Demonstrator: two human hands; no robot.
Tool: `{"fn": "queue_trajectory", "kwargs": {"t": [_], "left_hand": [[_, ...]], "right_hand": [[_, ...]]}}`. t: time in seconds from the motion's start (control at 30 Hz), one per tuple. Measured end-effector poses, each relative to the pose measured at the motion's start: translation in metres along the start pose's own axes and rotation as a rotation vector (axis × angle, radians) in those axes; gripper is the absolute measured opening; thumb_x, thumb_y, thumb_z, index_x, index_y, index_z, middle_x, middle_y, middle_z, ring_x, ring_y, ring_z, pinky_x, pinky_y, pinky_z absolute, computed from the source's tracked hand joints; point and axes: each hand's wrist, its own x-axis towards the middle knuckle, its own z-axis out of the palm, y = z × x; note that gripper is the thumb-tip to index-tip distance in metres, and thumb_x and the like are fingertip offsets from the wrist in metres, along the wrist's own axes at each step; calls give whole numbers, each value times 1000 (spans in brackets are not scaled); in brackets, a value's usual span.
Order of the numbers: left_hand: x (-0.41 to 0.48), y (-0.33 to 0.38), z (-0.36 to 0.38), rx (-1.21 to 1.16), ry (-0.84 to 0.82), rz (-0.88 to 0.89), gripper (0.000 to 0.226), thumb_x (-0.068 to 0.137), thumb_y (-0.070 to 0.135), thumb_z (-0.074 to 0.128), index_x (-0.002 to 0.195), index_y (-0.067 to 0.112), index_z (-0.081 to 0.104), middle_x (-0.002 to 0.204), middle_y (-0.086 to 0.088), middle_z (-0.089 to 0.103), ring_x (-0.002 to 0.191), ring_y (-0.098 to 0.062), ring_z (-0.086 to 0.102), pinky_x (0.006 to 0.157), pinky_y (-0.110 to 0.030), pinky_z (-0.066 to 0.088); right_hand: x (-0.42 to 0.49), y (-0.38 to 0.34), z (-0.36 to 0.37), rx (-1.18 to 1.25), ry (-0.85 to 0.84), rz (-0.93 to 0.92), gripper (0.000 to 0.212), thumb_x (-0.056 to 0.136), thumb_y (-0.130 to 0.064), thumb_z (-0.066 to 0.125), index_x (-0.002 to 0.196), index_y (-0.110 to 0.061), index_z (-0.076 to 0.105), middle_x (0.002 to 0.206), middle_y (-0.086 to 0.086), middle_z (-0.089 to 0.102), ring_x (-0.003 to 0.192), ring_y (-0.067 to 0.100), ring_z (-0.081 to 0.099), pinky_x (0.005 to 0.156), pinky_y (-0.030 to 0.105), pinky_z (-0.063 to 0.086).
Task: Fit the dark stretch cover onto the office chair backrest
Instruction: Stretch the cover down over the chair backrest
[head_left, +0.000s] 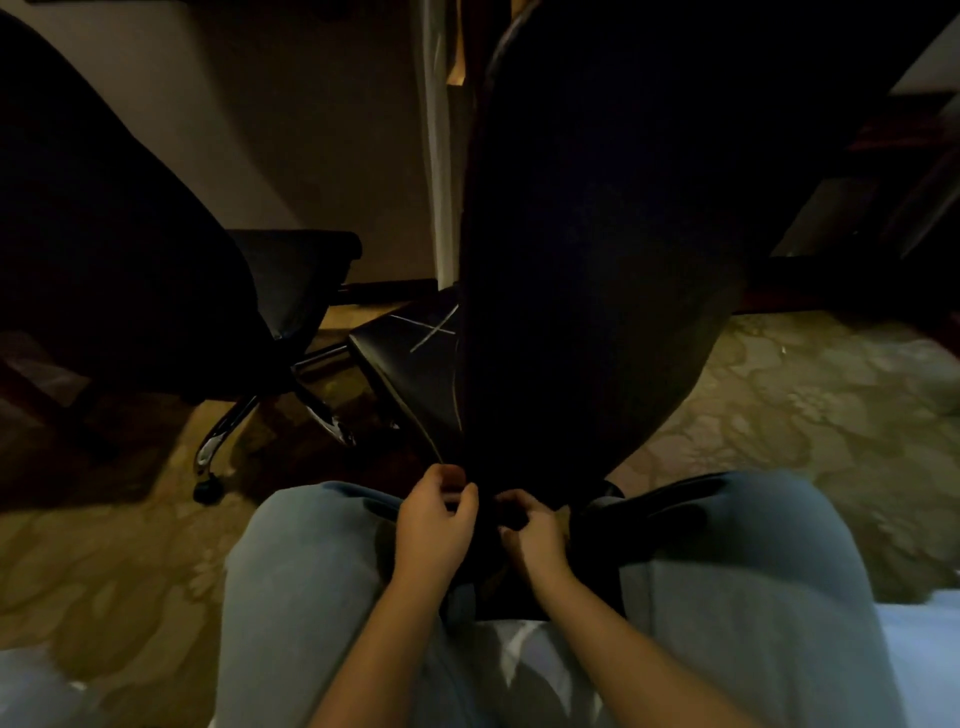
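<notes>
Smooth dark cover (597, 234) — left hand (434, 519), right hand (532, 532) pinch its gathered hem.

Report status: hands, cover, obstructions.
Left hand and right hand pinch lower hem of dark stretch fabric cover. Cover looks smooth above. Second black office chair at left, apart.

Black stretch fabric cover (597, 234), pale blue denim trousers (301, 571), olive carpet with paler blotches (779, 415), black seat with pale cross (415, 358)

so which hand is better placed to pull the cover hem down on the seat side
Left, probably. The left hand pinches the cover at its bottom edge, right beside the seat; the right hand grips the fabric farther from it.
</notes>
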Motion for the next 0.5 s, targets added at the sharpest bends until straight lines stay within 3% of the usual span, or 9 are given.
{"fn": "queue_trajectory", "kwargs": {"t": [0.07, 0.13, 0.33, 0.43, 0.5], "left_hand": [[-2, -1, -4, -19, 5, -6, 9, 90, 23, 62, 99, 23, 58, 87, 8, 65, 82, -6, 62, 69, -18, 47], [-4, 0, -9, -41, 3, -2, 4, 93, 27, 59, 97, 26, 59, 88, 12, 64, 84, -4, 61, 65, -10, 43], [-5, 14, -27, -62, 41, 92, 9, 96, 20, 55, 101, 23, 62, 88, 17, 61, 83, 4, 55, 65, -1, 39], [-5, 29, -41, -99, 75, 166, 13, 95, 14, 56, 99, 24, 63, 88, 17, 64, 85, 7, 58, 67, 0, 38], [-6, 46, -50, -111, 85, 198, 15, 95, 14, 55, 98, 27, 61, 88, 19, 62, 83, 17, 55, 67, 0, 38]], "right_hand": [[-4, -16, -2, -56, -19, -156, 32, 78, 7, 60, 95, -20, 63, 93, -3, 64, 90, 9, 62, 71, 4, 42], [-7, -38, -11, -120, 53, -282, 29, 76, 0, 63, 97, -21, 67, 91, -7, 65, 84, 0, 60, 71, 2, 41], [-15, -110, -53, -235, 388, -770, 36, 71, 0, 63, 102, -17, 69, 102, -5, 63, 96, 7, 59, 88, 15, 46], [-18, -125, -57, -247, 518, -893, 36, 72, 1, 66, 103, -16, 71, 105, -2, 61, 97, 8, 57, 89, 13, 45], [-17, -117, -51, -315, 489, -922, 34, 71, 1, 66, 101, -16, 72, 103, -1, 59, 95, 9, 56, 86, 12, 44]]}}
